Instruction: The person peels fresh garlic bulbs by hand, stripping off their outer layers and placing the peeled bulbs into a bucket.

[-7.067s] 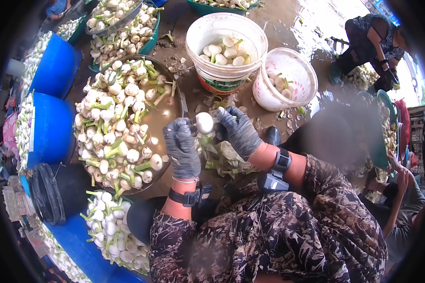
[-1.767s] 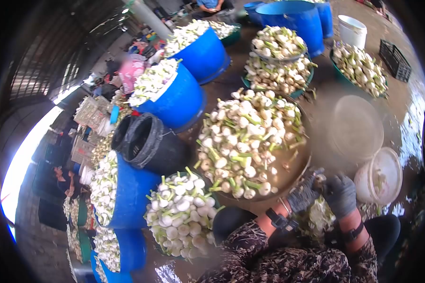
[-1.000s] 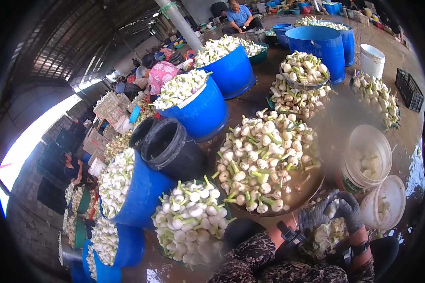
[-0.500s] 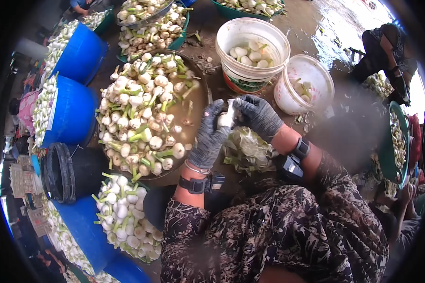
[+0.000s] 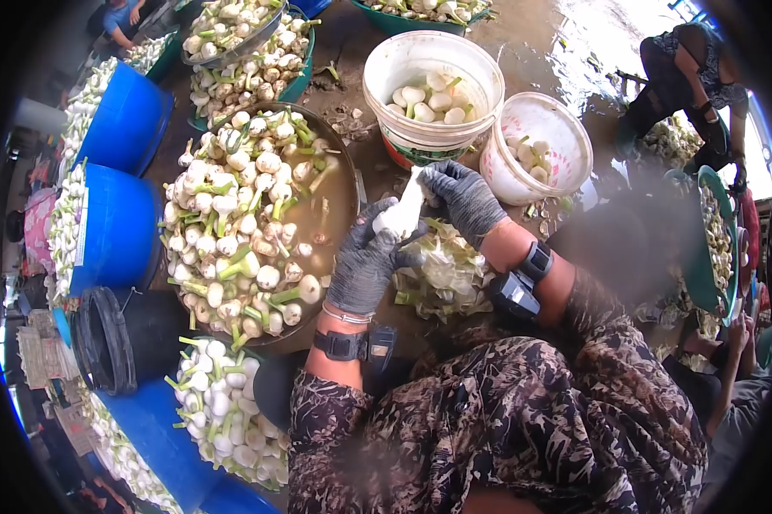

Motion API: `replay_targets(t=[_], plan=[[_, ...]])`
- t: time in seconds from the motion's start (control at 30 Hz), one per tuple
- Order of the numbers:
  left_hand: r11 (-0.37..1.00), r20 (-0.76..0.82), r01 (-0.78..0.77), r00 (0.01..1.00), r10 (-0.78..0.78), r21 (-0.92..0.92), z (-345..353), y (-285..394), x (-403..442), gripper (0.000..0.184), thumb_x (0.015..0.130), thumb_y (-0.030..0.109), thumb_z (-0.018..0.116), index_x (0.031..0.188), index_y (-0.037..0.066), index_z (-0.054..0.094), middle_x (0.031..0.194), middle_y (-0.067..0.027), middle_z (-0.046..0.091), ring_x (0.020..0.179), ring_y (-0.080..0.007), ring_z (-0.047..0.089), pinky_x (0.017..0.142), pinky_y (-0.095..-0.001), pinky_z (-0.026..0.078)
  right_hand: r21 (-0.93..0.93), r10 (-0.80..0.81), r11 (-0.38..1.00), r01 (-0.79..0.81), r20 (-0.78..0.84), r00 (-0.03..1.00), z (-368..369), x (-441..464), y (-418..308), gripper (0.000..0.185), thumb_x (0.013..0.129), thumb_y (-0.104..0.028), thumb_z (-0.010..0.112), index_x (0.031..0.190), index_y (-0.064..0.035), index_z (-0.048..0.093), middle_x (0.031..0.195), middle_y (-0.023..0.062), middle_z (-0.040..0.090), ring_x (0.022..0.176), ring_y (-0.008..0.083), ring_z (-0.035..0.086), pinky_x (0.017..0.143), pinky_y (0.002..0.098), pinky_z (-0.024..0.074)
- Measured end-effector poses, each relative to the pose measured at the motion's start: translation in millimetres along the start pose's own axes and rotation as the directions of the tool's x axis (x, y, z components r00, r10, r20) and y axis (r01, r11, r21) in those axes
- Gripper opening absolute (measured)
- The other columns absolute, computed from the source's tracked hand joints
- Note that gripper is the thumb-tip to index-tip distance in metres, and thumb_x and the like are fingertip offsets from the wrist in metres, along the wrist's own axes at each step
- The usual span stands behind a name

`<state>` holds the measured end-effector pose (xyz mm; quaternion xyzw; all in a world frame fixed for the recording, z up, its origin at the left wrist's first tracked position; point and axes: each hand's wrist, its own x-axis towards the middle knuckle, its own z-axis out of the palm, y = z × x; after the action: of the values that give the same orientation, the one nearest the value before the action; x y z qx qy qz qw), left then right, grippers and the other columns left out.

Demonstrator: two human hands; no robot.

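My left hand (image 5: 367, 257), in a grey glove, is closed around a white garlic bulb (image 5: 397, 220). The gloved fingers of my right hand (image 5: 464, 199) pinch pale skin at the bulb's upper end. Below my hands lies a heap of peeled skins (image 5: 444, 270) on the wet floor. To the left stands a wide round pan (image 5: 357, 184) of bulbs with green stems, partly in brownish water. A white bucket (image 5: 433, 64) with peeled bulbs is just beyond my hands, and a smaller white tub (image 5: 566, 141) with a few bulbs stands beside it.
Blue barrels (image 5: 116, 227) heaped with garlic line the left side, near a black bucket (image 5: 159, 321). A pile of white bulbs (image 5: 232, 411) sits at lower left. Co-workers (image 5: 685, 68) are at the right edge, beside a green basin (image 5: 711, 283).
Since half a second ago, the view has shifted slightly. A long strip of pale skin now stretches from the bulb up to my right fingers, and more of the bulb shows.
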<state>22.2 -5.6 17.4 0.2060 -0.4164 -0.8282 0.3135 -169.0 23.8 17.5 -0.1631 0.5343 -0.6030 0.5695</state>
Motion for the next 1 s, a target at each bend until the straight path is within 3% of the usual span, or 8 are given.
replay_targets(t=[0.13, 0.27, 0.4, 0.47, 0.63, 0.73, 0.87, 1.0], plan=[[0.997, 0.005, 0.042, 0.999, -0.042, -0.062, 9, 3, -2, 0.046, 0.096, 0.025, 0.060, 0.134, 0.006, 0.045, 0.128, -0.0152, 0.054, 0.108, -0.0297, 0.063, 0.068, -0.0291, 0.060, -0.297, -0.116, 0.947, 0.119, 0.028, 0.993, -7, 5, 4, 0.018, 0.091, -0.020, 0.067, 0.092, -0.0029, 0.062, 0.076, 0.0007, 0.061, 0.065, 0.0110, 0.056, 0.064, 0.0268, 0.0510], [0.998, 0.054, 0.057, 0.997, -0.059, 0.041, 5, -1, -4, 0.053, 0.095, 0.032, 0.060, 0.138, 0.007, 0.041, 0.125, -0.0153, 0.057, 0.104, -0.0264, 0.065, 0.062, -0.0243, 0.060, -0.813, -0.550, 0.397, 0.426, 0.161, 0.820, -11, 7, 19, 0.019, 0.087, -0.020, 0.068, 0.093, -0.0036, 0.060, 0.085, 0.0146, 0.067, 0.075, 0.0303, 0.064, 0.070, 0.0386, 0.0512], [0.991, 0.152, -0.009, 0.988, 0.030, -0.136, 11, 2, -10, 0.053, 0.090, 0.028, 0.066, 0.133, 0.005, 0.047, 0.122, -0.0155, 0.058, 0.101, -0.0271, 0.065, 0.076, -0.0354, 0.061, -0.928, -0.480, 0.179, 0.325, 0.206, 0.853, -35, 19, 28, 0.024, 0.086, -0.025, 0.067, 0.100, -0.0063, 0.062, 0.091, 0.0158, 0.068, 0.086, 0.0370, 0.064, 0.076, 0.0433, 0.0513], [0.999, 0.103, -0.043, 0.994, 0.042, 0.008, 1, 6, -6, 0.049, 0.089, 0.024, 0.068, 0.130, 0.004, 0.050, 0.119, -0.0140, 0.059, 0.102, -0.0272, 0.065, 0.083, -0.0402, 0.059, -0.946, -0.501, -0.067, 0.317, 0.307, 0.809, -38, 15, 30, 0.032, 0.085, -0.023, 0.068, 0.113, -0.0089, 0.063, 0.091, 0.0137, 0.068, 0.085, 0.0355, 0.066, 0.075, 0.0411, 0.0528], [0.859, -0.095, -0.034, 0.991, 0.096, 0.511, -5, 16, -1, 0.037, 0.089, 0.018, 0.069, 0.120, 0.002, 0.056, 0.107, -0.0076, 0.065, 0.095, -0.0172, 0.063, 0.085, -0.0301, 0.053, -0.701, -0.506, 0.297, 0.648, 0.460, 0.730, 10, -36, -35, 0.018, 0.084, -0.023, 0.066, 0.095, -0.0101, 0.070, 0.088, 0.0113, 0.067, 0.080, 0.0299, 0.066, 0.070, 0.0395, 0.0536], [0.810, -0.121, -0.001, 0.989, 0.090, 0.587, -1, 16, 3, 0.031, 0.089, 0.013, 0.067, 0.117, 0.001, 0.059, 0.104, -0.0051, 0.065, 0.092, -0.0123, 0.061, 0.085, -0.0261, 0.050, -0.736, -0.493, 0.030, 0.677, 0.578, 0.650, 13, -41, -36, 0.014, 0.081, -0.021, 0.067, 0.088, -0.0100, 0.069, 0.083, 0.0105, 0.065, 0.075, 0.0312, 0.065, 0.066, 0.0415, 0.0525], [0.813, -0.145, 0.068, 0.989, 0.021, 0.578, -6, 16, -3, 0.032, 0.088, 0.013, 0.068, 0.117, 0.002, 0.060, 0.104, -0.0044, 0.065, 0.095, -0.0122, 0.060, 0.086, -0.0267, 0.050, -0.792, -0.454, -0.062, 0.608, 0.565, 0.690, 17, -46, -34, 0.012, 0.078, -0.020, 0.067, 0.083, -0.0091, 0.066, 0.077, 0.0115, 0.063, 0.074, 0.0323, 0.064, 0.065, 0.0425, 0.0516], [0.811, -0.126, 0.064, 0.992, 0.012, 0.581, 2, 20, -7, 0.036, 0.087, 0.016, 0.071, 0.118, 0.002, 0.060, 0.107, -0.0046, 0.065, 0.096, -0.0134, 0.060, 0.087, -0.0273, 0.050, -0.811, -0.448, 0.055, 0.583, 0.502, 0.740, 17, -42, -29, 0.011, 0.079, -0.018, 0.066, 0.082, -0.0076, 0.065, 0.076, 0.0126, 0.064, 0.075, 0.0337, 0.064, 0.066, 0.0421, 0.0516]])
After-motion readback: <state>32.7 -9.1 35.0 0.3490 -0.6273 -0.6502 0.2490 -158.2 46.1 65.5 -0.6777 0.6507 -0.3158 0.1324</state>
